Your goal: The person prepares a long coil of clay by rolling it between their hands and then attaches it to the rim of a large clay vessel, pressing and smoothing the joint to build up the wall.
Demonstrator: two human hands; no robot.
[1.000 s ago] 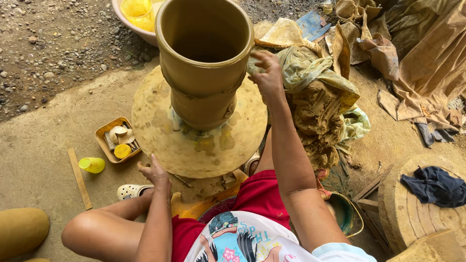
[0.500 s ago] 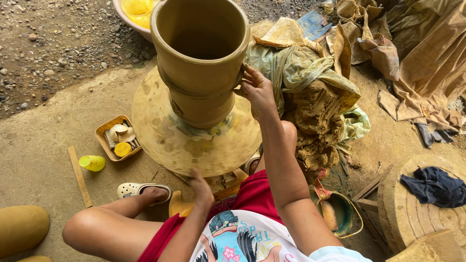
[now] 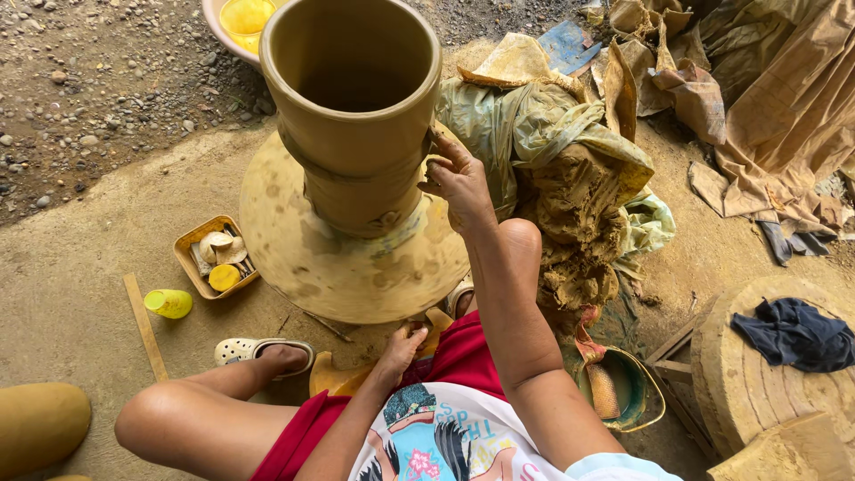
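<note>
A tall wet clay pot with a wide open mouth stands on a round clay-smeared wheel. My right hand presses its fingers against the pot's right wall, just below the rim band. My left hand is down by my lap at the wheel's near edge, fingers loosely curled, resting near my red shorts; it holds nothing that I can see.
A heap of raw clay under plastic sheeting lies right of the wheel. A small tray of tools, a yellow cup and a wooden stick lie left. A green bucket and a wooden block with a dark cloth sit right.
The wheel and pot have turned. My left hand has moved from the ground at the left to the wheel's near edge by my lap. My right hand slid down the pot's wall.
</note>
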